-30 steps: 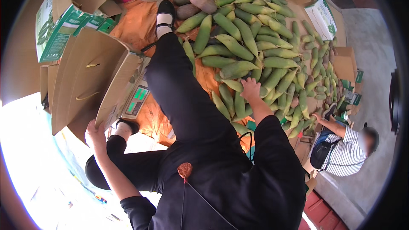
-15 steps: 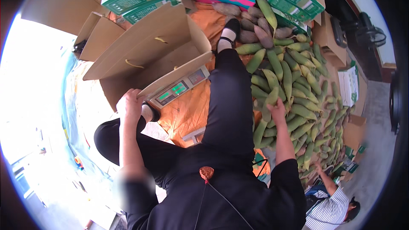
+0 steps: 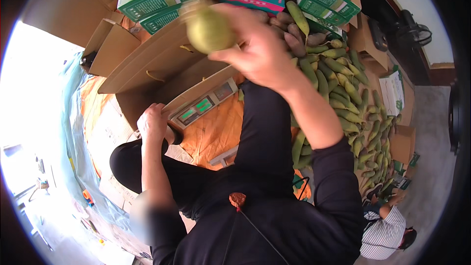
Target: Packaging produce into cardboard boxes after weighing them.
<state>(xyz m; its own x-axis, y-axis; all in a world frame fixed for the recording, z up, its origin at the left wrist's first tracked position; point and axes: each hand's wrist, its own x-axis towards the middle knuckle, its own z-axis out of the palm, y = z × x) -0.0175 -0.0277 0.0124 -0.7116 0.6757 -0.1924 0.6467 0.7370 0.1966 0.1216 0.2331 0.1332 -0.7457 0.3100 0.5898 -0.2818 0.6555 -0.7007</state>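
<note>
A green radish (image 3: 210,30), blurred by motion and seen nearly end-on, is held up in my right hand (image 3: 257,49) above the open cardboard box (image 3: 132,71). The thumb and fingers wrap round it. My left hand (image 3: 153,121) pinches the near corner of the box's wall. Beneath the box is a scale (image 3: 198,109) with lit green digits. Inside, the part of the box that shows holds nothing visible; my right hand and the radish cover its far end. To the right spreads a pile of green radishes (image 3: 346,86), with several purplish ones (image 3: 294,39) at its far end.
Printed green and white boxes (image 3: 326,2) stand along the back. A smaller open carton (image 3: 115,46) is at the far left. An orange sheet (image 3: 206,140) covers the floor by my legs. Another person (image 3: 385,233) in a striped shirt works at the lower right.
My right hand has lifted a green radish off the pile and swung it up and left over the box. My left hand stays on the box's wall. The other person has shifted slightly.
</note>
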